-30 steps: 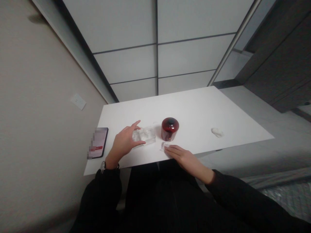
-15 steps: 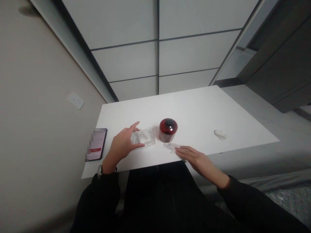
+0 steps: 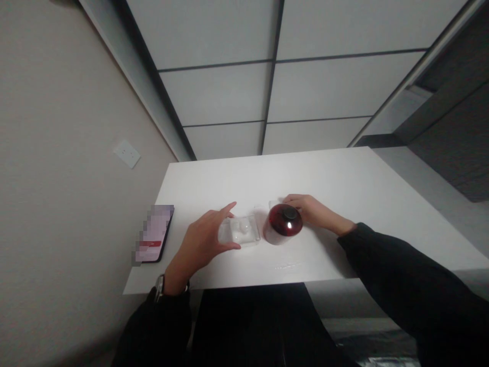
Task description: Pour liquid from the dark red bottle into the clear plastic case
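A clear plastic box lies on the white table. My left hand is around its left end, thumb along the near side and fingers on the far side. To the right of the box stands a glossy dark-red round container with a dark circle on its top. My right hand is just behind the container, its fingers bent and partly hidden. A thin whitish tissue shows at its fingertips, mostly covered by the container. Faint wet marks lie on the tabletop in front.
A phone with its screen lit lies at the table's left edge, beside a wall with a socket. Large pale panels stand behind the table. My right sleeve crosses the table's right side.
My right hand has moved from in front of the red container to behind it, with the tissue. My left hand stays at the box. The view has shifted; a crumpled white piece at right is out of sight.
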Demonstrator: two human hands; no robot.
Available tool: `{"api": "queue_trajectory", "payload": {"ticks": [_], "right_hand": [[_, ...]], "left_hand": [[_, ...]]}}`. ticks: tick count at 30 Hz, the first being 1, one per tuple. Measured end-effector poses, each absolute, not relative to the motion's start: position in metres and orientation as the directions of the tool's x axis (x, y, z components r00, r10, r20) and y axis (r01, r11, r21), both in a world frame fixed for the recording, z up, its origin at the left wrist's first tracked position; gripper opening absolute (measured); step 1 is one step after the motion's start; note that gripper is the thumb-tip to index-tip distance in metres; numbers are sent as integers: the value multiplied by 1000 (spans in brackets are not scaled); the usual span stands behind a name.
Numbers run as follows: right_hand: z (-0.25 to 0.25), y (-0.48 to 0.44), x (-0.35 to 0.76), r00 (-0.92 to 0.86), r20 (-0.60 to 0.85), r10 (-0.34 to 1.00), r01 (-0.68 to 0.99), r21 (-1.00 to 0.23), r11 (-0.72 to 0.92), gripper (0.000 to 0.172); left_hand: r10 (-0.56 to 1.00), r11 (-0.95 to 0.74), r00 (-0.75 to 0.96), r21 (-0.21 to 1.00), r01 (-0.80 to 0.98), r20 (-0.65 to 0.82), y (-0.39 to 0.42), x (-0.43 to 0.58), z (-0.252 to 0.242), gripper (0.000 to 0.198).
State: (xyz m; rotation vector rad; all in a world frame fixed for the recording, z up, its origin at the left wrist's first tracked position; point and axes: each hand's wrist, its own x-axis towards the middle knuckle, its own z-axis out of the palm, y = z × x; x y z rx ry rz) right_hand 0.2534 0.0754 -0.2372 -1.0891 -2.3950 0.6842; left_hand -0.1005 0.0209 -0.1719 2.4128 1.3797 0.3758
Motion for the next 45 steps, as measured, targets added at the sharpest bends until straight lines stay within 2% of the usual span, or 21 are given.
{"api": "queue_trajectory", "payload": {"ticks": [6,14,18,22,26,27,30,33,34,36,39,42,45], "right_hand": [[-238,152,182,-766,156,624,416,-619,666,15],[-240,206,143,-690,209,693,424,-659,621,18],[-200,172,169,-526,294,798,344,-785,516,24],[-157,100,198,-419,327,847,360,-797,486,37],[-160,34,204,-399,332,855,345,-810,475,53],[-167,23,202,-363,327,872,364,-812,456,52],[-191,4,194,-214,343,914,359,-843,401,35],[-206,-4,194,-66,390,918,278,-877,392,27],[-209,-5,196,-37,399,916,256,-882,395,25],[-212,-8,200,-13,415,910,229,-884,407,20],[-214,-11,205,3,438,899,220,-877,426,17],[-215,-13,205,22,452,892,230,-871,435,15],[-217,-14,203,38,466,884,241,-863,444,13]], "left_hand": [[838,-520,540,412,748,78,24,-99,-172,106],[807,-550,588,434,714,55,33,-92,-173,114],[799,-555,599,442,705,47,34,-91,-171,110],[807,-542,589,438,718,34,34,-92,-171,103],[807,-543,590,429,722,27,35,-90,-174,101],[802,-549,596,427,718,29,35,-88,-175,101],[774,-604,625,410,683,99,36,-86,-180,102],[744,-668,582,384,637,329,34,-91,-190,107],[744,-667,535,408,623,400,31,-95,-196,110],[785,-619,419,549,561,457,25,-104,-213,118],[884,-444,318,829,340,343,15,-111,-243,122],[921,-330,281,924,194,270,10,-106,-264,102],[926,-318,277,926,203,257,11,-101,-265,68]]}}
